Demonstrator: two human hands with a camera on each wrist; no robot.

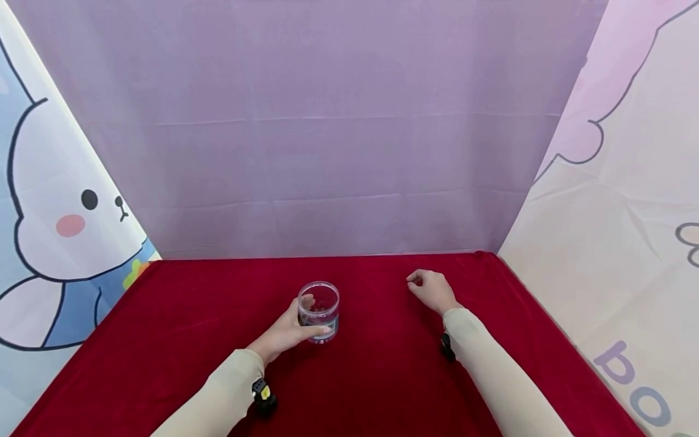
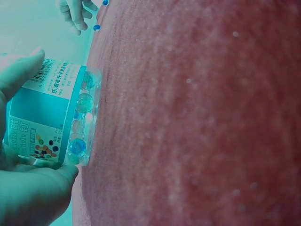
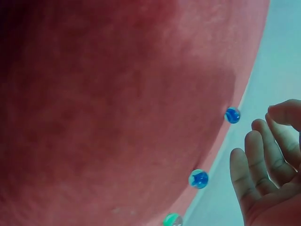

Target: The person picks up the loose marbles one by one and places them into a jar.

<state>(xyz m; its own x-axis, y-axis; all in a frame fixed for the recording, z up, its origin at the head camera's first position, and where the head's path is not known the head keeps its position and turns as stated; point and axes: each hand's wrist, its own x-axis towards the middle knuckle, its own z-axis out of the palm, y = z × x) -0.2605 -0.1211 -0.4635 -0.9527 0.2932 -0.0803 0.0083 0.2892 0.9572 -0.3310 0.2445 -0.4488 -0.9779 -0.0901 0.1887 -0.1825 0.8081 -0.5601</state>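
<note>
My left hand [image 1: 286, 331] grips a clear plastic jar [image 1: 318, 312] round its side, thumb and fingers on opposite sides. In the left wrist view the jar bears a printed label [image 2: 40, 108], and several glass marbles [image 2: 77, 146] show in its bottom, close over the cloth. My right hand [image 1: 431, 290] is above the red cloth to the right of the jar. The right wrist view shows its fingers [image 3: 256, 160] loosely bent and apart, the thumb near the index finger, with nothing visible between them. Near it on the cloth lie a blue marble [image 3: 232, 115], a second blue marble [image 3: 198, 179] and a green marble [image 3: 172, 220].
A red velvety cloth [image 1: 371, 388] covers the table. A plain lilac curtain [image 1: 327, 133] stands behind it. Printed cartoon panels flank both sides, a white character panel [image 1: 60, 182] at left and a cream panel [image 1: 617, 255] at right.
</note>
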